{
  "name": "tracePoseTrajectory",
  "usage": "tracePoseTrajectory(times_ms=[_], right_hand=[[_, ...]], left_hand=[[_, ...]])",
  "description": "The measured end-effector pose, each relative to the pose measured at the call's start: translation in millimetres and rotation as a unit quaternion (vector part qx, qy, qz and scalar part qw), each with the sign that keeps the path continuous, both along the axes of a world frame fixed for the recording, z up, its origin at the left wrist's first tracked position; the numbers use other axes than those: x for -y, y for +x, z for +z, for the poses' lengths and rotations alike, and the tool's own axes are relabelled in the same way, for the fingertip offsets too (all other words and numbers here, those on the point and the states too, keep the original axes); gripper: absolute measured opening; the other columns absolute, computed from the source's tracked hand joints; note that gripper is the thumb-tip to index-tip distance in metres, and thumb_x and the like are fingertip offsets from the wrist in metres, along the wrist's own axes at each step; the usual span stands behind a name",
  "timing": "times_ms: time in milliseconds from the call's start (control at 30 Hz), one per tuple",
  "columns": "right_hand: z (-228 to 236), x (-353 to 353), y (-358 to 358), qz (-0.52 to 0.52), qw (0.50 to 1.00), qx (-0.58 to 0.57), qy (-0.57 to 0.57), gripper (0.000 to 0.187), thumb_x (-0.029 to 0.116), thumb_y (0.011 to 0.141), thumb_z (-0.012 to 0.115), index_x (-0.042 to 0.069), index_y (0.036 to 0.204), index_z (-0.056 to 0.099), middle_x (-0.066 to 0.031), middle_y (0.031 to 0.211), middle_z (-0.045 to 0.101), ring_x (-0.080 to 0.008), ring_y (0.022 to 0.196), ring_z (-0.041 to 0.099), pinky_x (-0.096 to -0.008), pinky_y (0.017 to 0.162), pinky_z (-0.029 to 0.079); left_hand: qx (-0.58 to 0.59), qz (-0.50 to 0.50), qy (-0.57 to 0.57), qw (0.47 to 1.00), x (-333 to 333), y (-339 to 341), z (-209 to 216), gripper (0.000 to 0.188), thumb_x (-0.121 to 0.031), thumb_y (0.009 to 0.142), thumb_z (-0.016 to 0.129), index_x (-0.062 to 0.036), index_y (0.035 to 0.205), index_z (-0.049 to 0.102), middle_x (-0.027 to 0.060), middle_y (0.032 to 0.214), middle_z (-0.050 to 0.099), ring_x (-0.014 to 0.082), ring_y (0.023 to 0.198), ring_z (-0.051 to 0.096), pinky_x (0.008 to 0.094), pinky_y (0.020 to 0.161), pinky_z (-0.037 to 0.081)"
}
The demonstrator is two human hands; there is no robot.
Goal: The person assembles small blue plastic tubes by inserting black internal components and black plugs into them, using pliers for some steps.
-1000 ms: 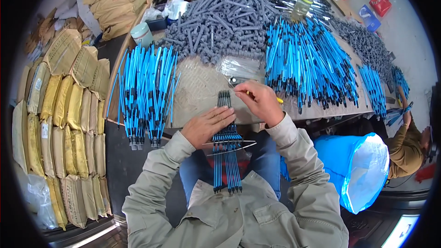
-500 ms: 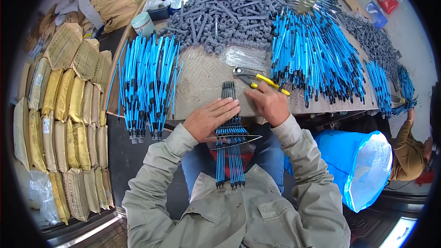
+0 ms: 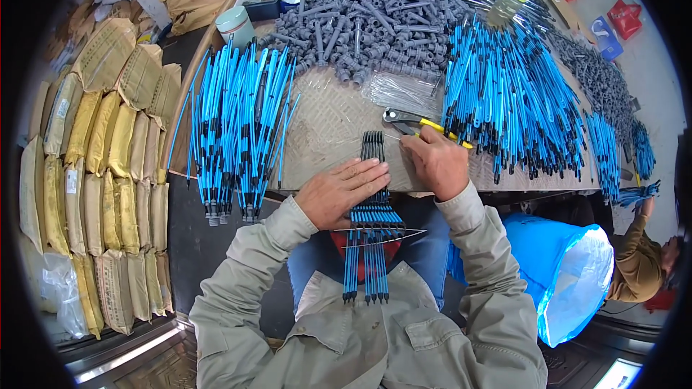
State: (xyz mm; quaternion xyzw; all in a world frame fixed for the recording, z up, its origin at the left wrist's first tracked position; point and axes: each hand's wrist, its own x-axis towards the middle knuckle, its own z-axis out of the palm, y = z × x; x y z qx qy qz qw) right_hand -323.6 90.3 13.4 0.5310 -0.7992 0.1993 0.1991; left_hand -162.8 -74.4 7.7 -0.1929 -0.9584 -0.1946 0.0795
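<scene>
My left hand (image 3: 343, 191) lies flat, fingers stretched out, across a row of thin blue rods with black ends (image 3: 373, 212). The rods lie side by side at the table's front edge, with their far black tips on the table and the lower part hanging over my lap. Thin wires (image 3: 395, 230) cross them below the hand. Just to the right, my right hand (image 3: 438, 163) is closed in a pinch; a thin pale wire (image 3: 391, 136) sticks out leftward from its fingertips. Pliers with yellow handles (image 3: 409, 119) lie just beyond that hand, partly hidden by it.
A heap of grey plastic tubes (image 3: 375, 18) covers the table's back. Blue rods lie bundled at left (image 3: 241, 122) and right (image 3: 515, 101). Thin wires (image 3: 404, 92) lie near the heap. A blue bag (image 3: 537, 263) stands at my right, sacks (image 3: 97, 194) at left. Another person (image 3: 641, 263) sits far right.
The whole view has shifted slightly, so things appear farther right. My left hand stays flat on the rods and my right hand stays pinched near the pliers; its thin wire now shows more clearly.
</scene>
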Motion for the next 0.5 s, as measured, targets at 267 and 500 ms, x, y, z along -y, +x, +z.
tracePoseTrajectory(times_ms=[267, 500], right_hand=[[-1.8, 1.2, -1.9, 0.003, 1.000, 0.001, 0.000, 0.014, 0.012, 0.073, 0.061, 0.014, 0.087, 0.065, -0.0045, 0.068, 0.050, -0.0224, 0.057, 0.057, -0.0333, 0.048, 0.043], [-3.5, 3.0, -8.5, 0.050, 0.999, 0.001, 0.005, 0.015, 0.011, 0.073, 0.060, 0.014, 0.087, 0.065, -0.0045, 0.068, 0.049, -0.0226, 0.057, 0.056, -0.0335, 0.048, 0.043]], left_hand=[[-0.015, -0.007, -0.032, 0.999, 2.5, -1.8, -2.4, 0.086, -0.023, 0.058, 0.075, -0.0065, 0.133, 0.038, 0.0096, 0.140, 0.036, 0.0247, 0.130, 0.034, 0.0387, 0.108, 0.029], [-0.023, 0.015, 0.018, 0.999, 1.4, 6.4, 1.4, 0.058, -0.009, 0.070, 0.059, -0.0062, 0.127, 0.047, 0.0088, 0.136, 0.043, 0.0248, 0.126, 0.040, 0.0391, 0.105, 0.033]])
